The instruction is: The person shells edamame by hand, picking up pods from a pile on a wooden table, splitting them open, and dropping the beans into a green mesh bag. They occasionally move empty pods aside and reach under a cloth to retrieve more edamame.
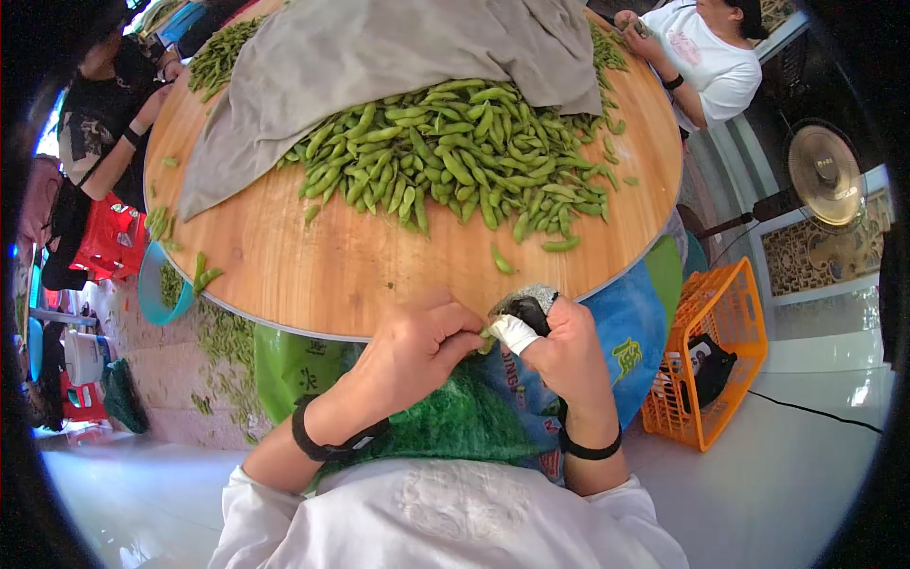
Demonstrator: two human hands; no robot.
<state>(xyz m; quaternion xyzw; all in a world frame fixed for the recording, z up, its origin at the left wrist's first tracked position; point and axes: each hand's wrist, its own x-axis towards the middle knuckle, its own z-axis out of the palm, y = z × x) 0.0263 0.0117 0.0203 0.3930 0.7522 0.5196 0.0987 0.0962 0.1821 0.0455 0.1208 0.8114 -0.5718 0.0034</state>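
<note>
My left hand [412, 346] is closed, its thumb and forefinger pinching a green soybean pod [486, 341] just off the table's near edge. Meeting it from the other side, my right hand [571, 356] is curled with its thumb at the same pod. White wrapping [515, 334] covers that thumb, and a grey and black cover sits on the fingers beside it. Beyond both hands, a large heap of soybean pods [445, 156] lies on the round wooden table [284, 261], with one loose pod [500, 259] closer to me.
A grey cloth [379, 57] drapes over the back of the heap. An orange crate [706, 356] stands on the right, a blue basin [163, 284] on the left. One person [706, 57] sits at far right, another [104, 114] at far left. Pods litter the left floor.
</note>
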